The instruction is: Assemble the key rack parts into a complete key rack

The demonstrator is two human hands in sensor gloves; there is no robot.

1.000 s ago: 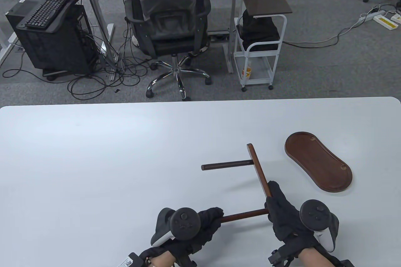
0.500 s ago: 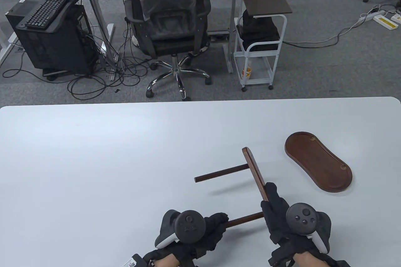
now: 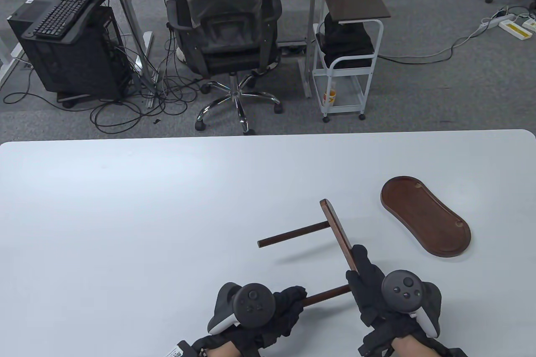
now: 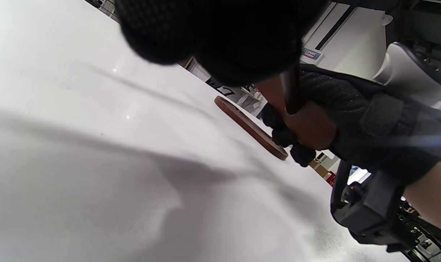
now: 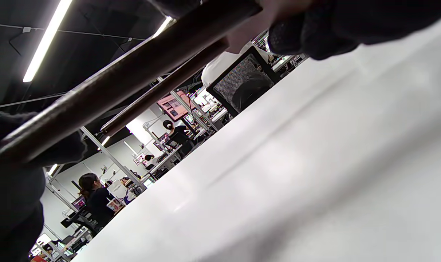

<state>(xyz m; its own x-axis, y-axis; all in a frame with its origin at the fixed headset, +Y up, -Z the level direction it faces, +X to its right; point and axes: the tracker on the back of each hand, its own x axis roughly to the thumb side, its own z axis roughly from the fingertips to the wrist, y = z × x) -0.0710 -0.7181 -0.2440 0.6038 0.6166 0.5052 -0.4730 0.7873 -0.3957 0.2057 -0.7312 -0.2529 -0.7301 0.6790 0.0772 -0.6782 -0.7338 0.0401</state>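
My right hand grips the near end of a flat dark wooden crossbar, lifted off the table. One round post sticks out of the bar toward the left. My left hand grips the end of a second post, whose other end meets the bar at my right hand. The oval wooden base tray lies flat at the right; it also shows in the left wrist view. In the right wrist view both posts cross overhead.
The white table stretches wide to the left and back. An office chair and a small cart stand beyond the far table edge.
Both hands have swung the frame a little counterclockwise and leftward. The bar's far end and the free post have shifted left. My right hand has moved left and slightly nearer.
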